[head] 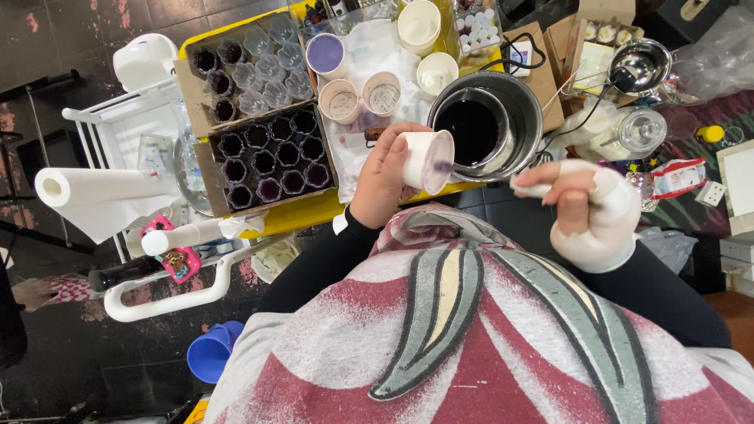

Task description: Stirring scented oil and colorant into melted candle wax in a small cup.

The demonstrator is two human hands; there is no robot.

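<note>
Mid-frame, my left hand [382,177] grips the tipped white cup [428,161] at the dark-filled pot [503,118], right hand [589,212] closed on a white wad [531,189]; wiping seems underway, needing steady tilt

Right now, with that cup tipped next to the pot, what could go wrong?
1. The left hand holds the white cup on its side, purple on its rim; drips could miss the metal pot and land on the yellow table or the person's lap.
2. The pot of dark liquid sits at the table's near edge; a bump could slop it.
3. The right hand looks wrapped in white, which may weaken its grip on the small white piece.
</note>
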